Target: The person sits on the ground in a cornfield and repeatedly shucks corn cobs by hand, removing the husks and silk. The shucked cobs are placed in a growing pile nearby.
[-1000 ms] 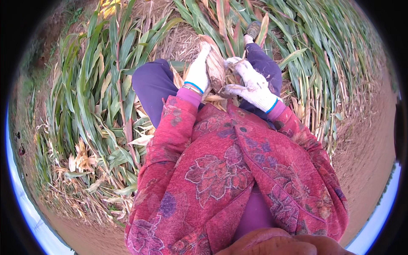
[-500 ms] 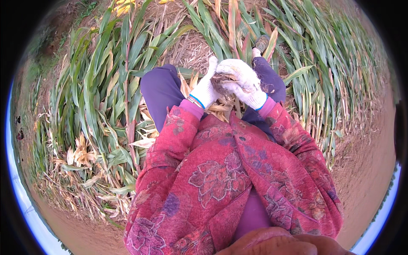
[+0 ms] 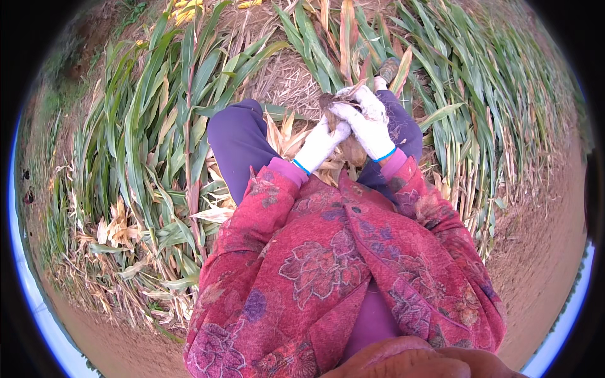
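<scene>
Had the left hand (image 3: 320, 140), gloved in white, bent around the lower part of a dry, brownish, husk-covered corn ear (image 3: 351, 150) in the head view, with little or no gap between palm and husk. Held that ear above the lap, slanting with its darker end upward and away from the body, likely for a firm grip close to the trunk. Had the right hand (image 3: 365, 123), gloved alike, closed over the upper stretch, with the thumb laid across toward the left hand, probably to press against an ear braced from the other side. Could not tell the exact set of the fingertips (partly hidden behind the ear and one another). Sat with both legs in purple trousers (image 3: 239, 135) spread wide, presumably to make room for hands and ear. Saw pale dry husks (image 3: 287, 135) just beside the left hand, near the lap. Noted straw (image 3: 287, 85) on the ground ahead, long green stalks (image 3: 154, 120) lying to either side, and some bare yellow ears (image 3: 187, 9) well apart, at the upper left edge.
</scene>
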Available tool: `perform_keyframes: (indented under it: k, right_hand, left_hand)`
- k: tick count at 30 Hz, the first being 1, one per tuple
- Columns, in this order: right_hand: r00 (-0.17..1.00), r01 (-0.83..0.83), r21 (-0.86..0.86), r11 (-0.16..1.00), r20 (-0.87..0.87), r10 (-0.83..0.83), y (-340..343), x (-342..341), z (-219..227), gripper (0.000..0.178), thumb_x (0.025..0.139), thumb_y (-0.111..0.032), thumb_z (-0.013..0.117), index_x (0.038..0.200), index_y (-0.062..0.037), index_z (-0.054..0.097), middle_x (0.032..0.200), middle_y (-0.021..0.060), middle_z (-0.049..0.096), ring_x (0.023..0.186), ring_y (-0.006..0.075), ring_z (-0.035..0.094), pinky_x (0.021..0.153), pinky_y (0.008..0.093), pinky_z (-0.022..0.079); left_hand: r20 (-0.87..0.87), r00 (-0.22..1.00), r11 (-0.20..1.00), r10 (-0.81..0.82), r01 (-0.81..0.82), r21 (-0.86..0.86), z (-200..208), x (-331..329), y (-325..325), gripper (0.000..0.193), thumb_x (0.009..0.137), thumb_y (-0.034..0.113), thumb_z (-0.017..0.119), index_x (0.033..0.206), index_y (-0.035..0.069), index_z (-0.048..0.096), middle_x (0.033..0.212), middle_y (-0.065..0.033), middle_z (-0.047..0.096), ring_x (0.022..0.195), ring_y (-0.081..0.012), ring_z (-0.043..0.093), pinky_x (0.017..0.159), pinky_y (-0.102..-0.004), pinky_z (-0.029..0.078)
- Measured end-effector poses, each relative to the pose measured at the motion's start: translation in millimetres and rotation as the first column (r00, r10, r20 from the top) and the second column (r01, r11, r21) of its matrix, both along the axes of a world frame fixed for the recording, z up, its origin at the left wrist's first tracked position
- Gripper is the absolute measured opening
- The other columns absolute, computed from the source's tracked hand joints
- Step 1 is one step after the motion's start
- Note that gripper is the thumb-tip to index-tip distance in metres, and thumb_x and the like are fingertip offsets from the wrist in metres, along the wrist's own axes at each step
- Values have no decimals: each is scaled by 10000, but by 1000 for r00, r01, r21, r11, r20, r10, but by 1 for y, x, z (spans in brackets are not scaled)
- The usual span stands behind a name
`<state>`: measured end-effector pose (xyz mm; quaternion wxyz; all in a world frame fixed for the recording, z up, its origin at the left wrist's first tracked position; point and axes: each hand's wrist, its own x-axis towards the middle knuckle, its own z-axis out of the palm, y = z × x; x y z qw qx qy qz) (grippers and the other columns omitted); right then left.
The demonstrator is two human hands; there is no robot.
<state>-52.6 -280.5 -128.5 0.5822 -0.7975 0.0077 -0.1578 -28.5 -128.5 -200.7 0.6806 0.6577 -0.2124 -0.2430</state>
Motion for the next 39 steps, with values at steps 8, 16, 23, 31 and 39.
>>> perform_keyframes:
  k: [8, 16, 23, 31, 39]
  right_hand:
    - [997, -7, -217, 976, 73, 23, -12, 4, 18, 299, 842, -237, 806, 1018, -25, 692, 926, 129, 638, 920, 325, 677, 839, 411, 516]
    - [989, 66, -259, 964, 143, -30, -6, -15, 32, 251, 863, -205, 808, 990, -15, 705, 907, 157, 676, 871, 359, 694, 793, 411, 524]
    - [984, 51, -112, 992, 173, -31, 14, -31, 23, 313, 911, -82, 771, 1205, -16, 686, 1027, 81, 692, 984, 212, 691, 933, 342, 538]
    - [995, -103, 575, 811, 64, 81, 27, 23, 26, 341, 987, -8, 661, 1325, -25, 622, 1323, 115, 659, 1160, 209, 678, 1039, 353, 538]
    - [995, -68, -27, 997, 76, 70, 41, 45, 4, 298, 993, -193, 716, 1210, 8, 685, 1115, 148, 747, 1052, 209, 720, 896, 354, 562]
  left_hand:
    - [-130, 991, 962, 22, -56, -266, 9, -8, -1, 659, 1070, 312, 626, 1584, 7, 349, 1459, -90, 545, 1346, -205, 511, 1165, -364, 402]
    - [-165, 982, 969, 94, -129, -211, 16, -16, 1, 532, 1054, 281, 654, 1483, 12, 491, 1333, -81, 611, 1209, -172, 566, 1078, -342, 458]
    - [-121, 980, 975, 157, -173, -137, 17, 8, 8, 395, 1160, 380, 429, 1300, 39, 571, 1179, -55, 589, 1104, -148, 530, 1047, -344, 434]
    - [-247, 937, 920, 248, -308, -242, 8, 29, 7, 579, 1122, 385, 507, 1510, -42, 467, 1472, -127, 550, 1338, -184, 513, 1157, -342, 386]
    - [-322, 902, 811, 287, -408, -419, -14, 42, 1, 388, 1139, 234, 436, 1392, -24, 576, 1315, -104, 643, 1242, -184, 580, 1099, -335, 445]
